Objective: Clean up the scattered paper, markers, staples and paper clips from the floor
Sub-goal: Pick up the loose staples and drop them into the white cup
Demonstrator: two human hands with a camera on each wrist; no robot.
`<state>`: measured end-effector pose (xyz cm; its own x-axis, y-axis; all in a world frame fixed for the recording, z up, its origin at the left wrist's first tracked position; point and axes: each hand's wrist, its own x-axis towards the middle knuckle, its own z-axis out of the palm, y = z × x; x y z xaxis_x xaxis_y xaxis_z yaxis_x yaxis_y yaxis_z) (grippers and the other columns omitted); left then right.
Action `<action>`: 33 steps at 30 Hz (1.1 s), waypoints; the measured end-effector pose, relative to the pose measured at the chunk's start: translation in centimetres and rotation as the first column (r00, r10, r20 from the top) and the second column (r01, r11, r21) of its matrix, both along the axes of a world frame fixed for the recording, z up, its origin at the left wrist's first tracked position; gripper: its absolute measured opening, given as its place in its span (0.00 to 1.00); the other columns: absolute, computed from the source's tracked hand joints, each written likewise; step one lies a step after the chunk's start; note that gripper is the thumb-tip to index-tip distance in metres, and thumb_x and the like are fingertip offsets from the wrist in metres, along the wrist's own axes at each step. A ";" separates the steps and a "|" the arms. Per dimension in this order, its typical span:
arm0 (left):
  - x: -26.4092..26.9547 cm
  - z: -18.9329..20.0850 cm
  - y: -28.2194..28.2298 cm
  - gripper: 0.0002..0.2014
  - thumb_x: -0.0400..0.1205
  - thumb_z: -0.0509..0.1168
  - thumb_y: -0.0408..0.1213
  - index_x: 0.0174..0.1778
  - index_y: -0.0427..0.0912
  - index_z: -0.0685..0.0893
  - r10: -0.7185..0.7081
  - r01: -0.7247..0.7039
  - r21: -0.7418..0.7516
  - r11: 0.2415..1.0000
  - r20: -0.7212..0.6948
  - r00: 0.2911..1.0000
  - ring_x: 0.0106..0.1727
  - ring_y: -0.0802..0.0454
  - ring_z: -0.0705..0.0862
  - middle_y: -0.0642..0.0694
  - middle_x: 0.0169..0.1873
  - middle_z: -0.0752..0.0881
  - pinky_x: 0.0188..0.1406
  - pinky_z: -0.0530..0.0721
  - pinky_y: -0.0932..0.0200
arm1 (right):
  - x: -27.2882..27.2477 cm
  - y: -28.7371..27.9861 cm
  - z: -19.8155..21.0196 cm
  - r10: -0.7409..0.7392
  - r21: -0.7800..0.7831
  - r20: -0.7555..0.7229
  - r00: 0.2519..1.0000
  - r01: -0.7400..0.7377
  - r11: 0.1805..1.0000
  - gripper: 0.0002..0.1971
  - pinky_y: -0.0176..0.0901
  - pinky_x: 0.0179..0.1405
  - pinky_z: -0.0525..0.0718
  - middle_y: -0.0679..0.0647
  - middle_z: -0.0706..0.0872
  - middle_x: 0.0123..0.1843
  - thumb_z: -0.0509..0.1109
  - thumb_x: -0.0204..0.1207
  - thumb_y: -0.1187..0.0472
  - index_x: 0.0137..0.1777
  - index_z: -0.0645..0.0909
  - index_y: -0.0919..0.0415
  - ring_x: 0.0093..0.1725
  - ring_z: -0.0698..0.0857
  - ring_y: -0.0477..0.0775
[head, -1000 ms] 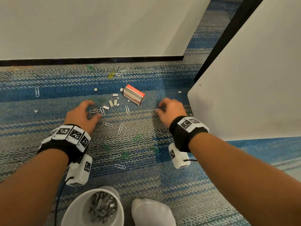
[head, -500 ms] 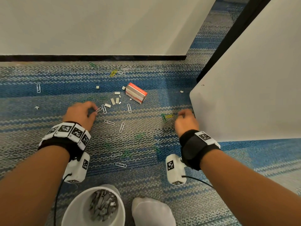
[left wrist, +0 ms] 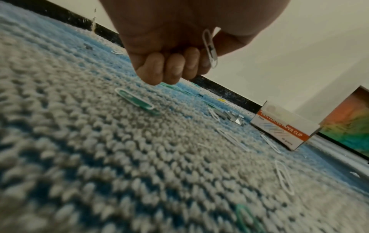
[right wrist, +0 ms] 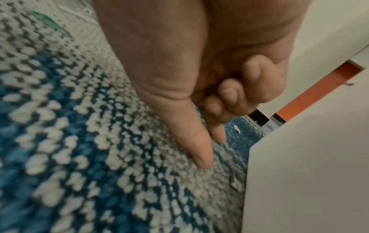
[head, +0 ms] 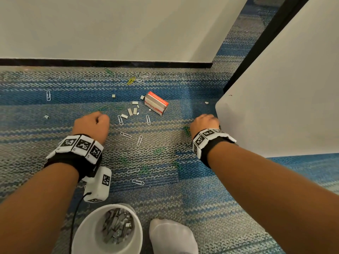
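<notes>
Two grips: left hand (left wrist: 179, 47) clenched round a white paper clip (left wrist: 210, 48); right hand (right wrist: 199, 71) blurred, seemingly empty.

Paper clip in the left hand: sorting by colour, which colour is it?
White paper clip, clearest in the left wrist view.

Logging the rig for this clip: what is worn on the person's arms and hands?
Both hands, left and right, are bare, with no gloves or sleeves. Each wrist carries a black wristband ringed with white tiles bearing black square marker codes. Under the left wrist hangs a white boxy camera with its own marker code and a thin black cable running back along the arm.
</notes>
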<state>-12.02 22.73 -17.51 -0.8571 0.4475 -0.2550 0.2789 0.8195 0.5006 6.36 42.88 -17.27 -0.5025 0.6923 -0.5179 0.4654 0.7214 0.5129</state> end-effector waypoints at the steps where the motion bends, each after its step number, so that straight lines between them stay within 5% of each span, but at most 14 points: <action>1: 0.0 0.1 0.1 0.18 0.81 0.51 0.40 0.27 0.35 0.67 -0.003 0.003 -0.011 1.000 -0.003 1.000 0.25 0.43 0.65 0.37 0.23 0.70 0.27 0.61 0.52 | 0.0 0.1 0.1 -0.004 0.005 0.026 1.000 0.004 1.000 0.16 0.50 0.45 0.75 0.65 0.79 0.64 0.52 0.84 0.66 0.66 0.76 0.68 0.61 0.79 0.65; 7: 0.1 -0.1 -0.2 0.23 0.82 0.57 0.52 0.28 0.37 0.71 -0.018 0.018 -0.002 1.000 0.017 1.000 0.26 0.44 0.71 0.40 0.23 0.73 0.26 0.65 0.55 | 0.8 1.5 0.3 -0.003 0.015 -0.007 1.000 0.003 1.000 0.15 0.45 0.43 0.72 0.57 0.84 0.57 0.55 0.81 0.69 0.58 0.82 0.61 0.57 0.82 0.60; 12: -0.7 -1.2 -0.7 0.13 0.78 0.58 0.46 0.36 0.40 0.77 0.125 -0.137 0.045 0.990 0.200 0.972 0.35 0.40 0.81 0.38 0.30 0.82 0.38 0.77 0.50 | 1.5 2.4 1.3 -0.030 -0.079 -0.039 0.999 0.027 0.996 0.16 0.46 0.45 0.77 0.55 0.84 0.61 0.56 0.81 0.67 0.61 0.81 0.58 0.61 0.82 0.60; 14: -1.0 -1.4 -0.8 0.09 0.76 0.56 0.40 0.31 0.41 0.73 0.179 -0.243 0.150 0.958 0.347 0.921 0.25 0.42 0.79 0.39 0.26 0.79 0.29 0.78 0.52 | 1.7 2.3 2.3 -0.033 -0.128 -0.091 0.995 0.021 0.992 0.12 0.45 0.43 0.78 0.56 0.85 0.57 0.60 0.79 0.64 0.57 0.83 0.60 0.58 0.84 0.61; 16: -1.5 -1.5 -0.8 0.08 0.74 0.53 0.33 0.28 0.38 0.69 0.230 -0.387 0.248 0.888 0.491 0.840 0.15 0.49 0.73 0.40 0.22 0.74 0.16 0.71 0.64 | 1.5 2.4 3.4 -0.167 -0.230 -0.253 0.953 0.108 0.967 0.07 0.43 0.43 0.80 0.59 0.85 0.51 0.64 0.76 0.60 0.48 0.81 0.60 0.49 0.84 0.63; 19: -2.0 -1.2 -0.9 0.09 0.72 0.48 0.27 0.27 0.41 0.65 0.273 -0.527 0.273 0.805 0.618 0.737 0.08 0.54 0.67 0.47 0.12 0.73 0.13 0.65 0.74 | 0.6 2.6 3.8 -0.592 -0.514 -0.425 0.685 0.356 0.781 0.09 0.43 0.43 0.74 0.58 0.77 0.45 0.63 0.75 0.54 0.47 0.75 0.61 0.44 0.77 0.61; 21: -2.4 -1.1 -1.1 0.10 0.71 0.46 0.25 0.28 0.43 0.64 0.248 -0.511 0.268 0.816 0.636 0.731 0.08 0.55 0.65 0.52 0.08 0.71 0.14 0.65 0.76 | 0.3 2.5 3.9 -0.866 -0.780 -0.411 0.284 0.382 0.495 0.04 0.41 0.33 0.74 0.58 0.77 0.40 0.60 0.76 0.61 0.43 0.74 0.62 0.36 0.76 0.58; 23: -2.5 -1.1 -1.3 0.11 0.72 0.45 0.25 0.28 0.43 0.65 0.232 -0.446 0.252 0.859 0.585 0.777 0.08 0.55 0.65 0.49 0.09 0.70 0.16 0.64 0.76 | 0.9 2.1 3.9 -0.960 -0.932 -0.254 -0.117 0.294 0.211 0.10 0.34 0.21 0.66 0.60 0.72 0.30 0.55 0.76 0.71 0.34 0.70 0.62 0.23 0.68 0.54; 25: -2.2 -1.3 -1.2 0.10 0.75 0.52 0.30 0.28 0.43 0.69 0.202 -0.340 0.228 0.912 0.473 0.858 0.17 0.50 0.73 0.44 0.18 0.72 0.19 0.67 0.68 | 2.3 1.8 3.0 -0.946 -0.952 -0.208 -0.248 0.272 0.138 0.12 0.35 0.22 0.63 0.57 0.67 0.26 0.53 0.74 0.71 0.29 0.67 0.61 0.22 0.64 0.51; 27: -1.2 -1.1 -1.3 0.04 0.76 0.63 0.36 0.36 0.44 0.78 0.128 -0.156 0.102 0.983 0.234 0.964 0.33 0.45 0.77 0.45 0.26 0.76 0.33 0.71 0.58 | 3.6 1.2 1.7 -0.943 -0.926 -0.282 -0.179 0.310 0.218 0.08 0.38 0.31 0.71 0.52 0.69 0.27 0.58 0.68 0.61 0.28 0.68 0.56 0.26 0.67 0.51; 29: -0.1 -0.9 -1.4 0.06 0.75 0.69 0.38 0.45 0.47 0.79 0.007 -0.007 0.002 1.000 0.082 0.997 0.34 0.44 0.76 0.49 0.26 0.76 0.38 0.69 0.58 | 4.8 0.3 0.7 -0.899 -0.848 -0.428 -0.088 0.383 0.366 0.07 0.43 0.43 0.73 0.53 0.75 0.31 0.64 0.70 0.58 0.33 0.75 0.57 0.35 0.74 0.55; 30: 0.2 -1.0 -1.3 0.08 0.74 0.70 0.39 0.47 0.48 0.79 -0.049 0.050 -0.016 0.999 0.054 0.997 0.33 0.45 0.76 0.49 0.26 0.76 0.37 0.70 0.58 | 5.3 -0.1 0.2 -0.870 -0.810 -0.487 -0.075 0.413 0.418 0.04 0.42 0.46 0.73 0.54 0.78 0.36 0.66 0.73 0.59 0.40 0.79 0.58 0.40 0.76 0.55; 33: 0.5 -1.3 -1.1 0.12 0.75 0.69 0.39 0.54 0.49 0.81 -0.200 0.200 -0.076 0.977 0.004 0.980 0.34 0.44 0.79 0.41 0.31 0.82 0.39 0.77 0.55 | 6.0 -1.1 -0.7 -0.829 -0.741 -0.558 -0.046 0.478 0.472 0.16 0.42 0.53 0.76 0.54 0.79 0.47 0.68 0.74 0.60 0.62 0.75 0.56 0.51 0.81 0.59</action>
<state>-11.50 21.58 -18.80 -0.7532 0.5897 -0.2915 0.4429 0.7822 0.4381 12.33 41.81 -17.95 -0.1002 0.8990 -0.4264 0.7735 -0.1992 -0.6017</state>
